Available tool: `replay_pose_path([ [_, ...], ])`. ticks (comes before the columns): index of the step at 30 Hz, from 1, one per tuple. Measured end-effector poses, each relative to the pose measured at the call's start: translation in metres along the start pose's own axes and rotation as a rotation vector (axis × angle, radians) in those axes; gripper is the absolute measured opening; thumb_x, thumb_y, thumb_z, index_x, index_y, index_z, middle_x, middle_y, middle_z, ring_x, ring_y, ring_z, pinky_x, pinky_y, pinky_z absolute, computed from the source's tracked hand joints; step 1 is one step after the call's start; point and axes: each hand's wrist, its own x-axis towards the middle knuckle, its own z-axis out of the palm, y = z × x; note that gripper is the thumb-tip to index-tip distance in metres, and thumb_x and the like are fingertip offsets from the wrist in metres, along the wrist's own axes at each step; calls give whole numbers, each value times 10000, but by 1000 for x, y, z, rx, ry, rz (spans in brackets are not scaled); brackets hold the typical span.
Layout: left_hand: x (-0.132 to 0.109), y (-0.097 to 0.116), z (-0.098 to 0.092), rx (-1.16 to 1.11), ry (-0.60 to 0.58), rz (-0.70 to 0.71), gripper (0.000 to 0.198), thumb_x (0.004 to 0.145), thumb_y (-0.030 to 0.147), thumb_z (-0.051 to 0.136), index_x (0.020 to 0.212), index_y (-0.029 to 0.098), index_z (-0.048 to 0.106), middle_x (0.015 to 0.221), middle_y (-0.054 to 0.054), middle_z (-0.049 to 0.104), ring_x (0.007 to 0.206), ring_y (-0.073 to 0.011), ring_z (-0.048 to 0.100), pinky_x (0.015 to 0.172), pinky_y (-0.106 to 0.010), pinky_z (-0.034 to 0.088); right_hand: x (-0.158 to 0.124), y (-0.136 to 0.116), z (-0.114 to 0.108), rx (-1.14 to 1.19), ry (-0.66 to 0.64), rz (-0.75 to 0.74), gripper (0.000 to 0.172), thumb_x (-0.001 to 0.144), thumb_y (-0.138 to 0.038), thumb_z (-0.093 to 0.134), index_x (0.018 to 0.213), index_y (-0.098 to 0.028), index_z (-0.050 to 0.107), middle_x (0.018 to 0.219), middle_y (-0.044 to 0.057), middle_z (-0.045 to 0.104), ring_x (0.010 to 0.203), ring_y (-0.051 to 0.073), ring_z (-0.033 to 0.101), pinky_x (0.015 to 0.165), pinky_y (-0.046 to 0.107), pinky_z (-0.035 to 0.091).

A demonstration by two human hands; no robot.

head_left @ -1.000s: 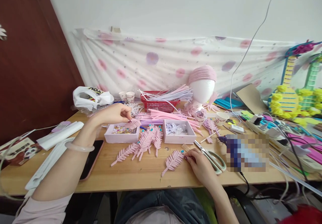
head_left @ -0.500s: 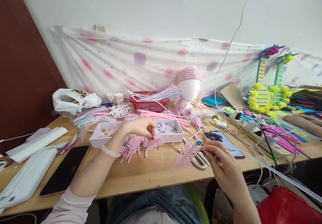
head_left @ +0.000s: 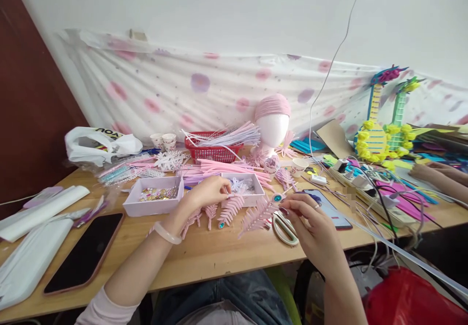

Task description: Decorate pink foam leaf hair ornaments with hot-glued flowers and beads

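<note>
My right hand point(head_left: 309, 220) pinches a pink feather-shaped piece point(head_left: 258, 216) by its gem end, where a round blue gem sits; pearl-like beads line its middle and the fronds point left. My left hand point(head_left: 210, 191), wearing a pale bangle, is closed at the fingertips on a second pink feather-shaped piece point(head_left: 231, 210), whose blue gem hangs at the lower left. Behind the left wrist, more pink feather pieces point(head_left: 210, 213) lie on the table, partly hidden. Scissors point(head_left: 285, 230) lie just beneath the right hand's piece.
A white box of gems point(head_left: 127, 203) and a second white box point(head_left: 259, 196) stand behind my hands. Farther back are a red basket point(head_left: 212, 154) and a white foam head point(head_left: 272, 130). A phone point(head_left: 84, 254) lies left, a power strip point(head_left: 391, 213) right. Another person's hands point(head_left: 435, 174) rest far right.
The left hand has shifted from over the pink pieces, and one feather piece with its blue gem now shows apart beneath it. The right hand has brought its feather piece slightly left, closer to it.
</note>
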Motion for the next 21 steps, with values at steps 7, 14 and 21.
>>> replay_pose_path([
  [7, -64, -18, -41, -109, 265, -47, 321, 1024, 442, 685, 1195, 170, 676, 1174, -70, 706, 1010, -210, 710, 900, -427, 611, 45, -13, 34, 153, -149, 48, 168, 1030, -181, 554, 993, -233, 709, 1039, 64, 711, 1003, 202, 676, 853, 315, 517],
  [14, -121, -45, -63, -210, 564, -151, 512, 838, 710, 630, 987, 222, 682, 893, -64, 796, 802, -249, 780, 791, -397, 637, 107, -16, 129, 161, -481, 80, 202, 927, -50, 613, 869, -180, 756, 945, 54, 756, 939, 190, 692, 860, 317, 531],
  [21, -137, -52, -62, -225, 622, -236, 487, 717, 702, 664, 882, 246, 695, 805, -55, 803, 739, -275, 788, 762, -399, 633, 132, 0, 175, 100, -649, 120, 323, 1022, -382, 688, 1269, -175, 677, 1279, 86, 701, 1092, 240, 708, 937, 455, 617],
])
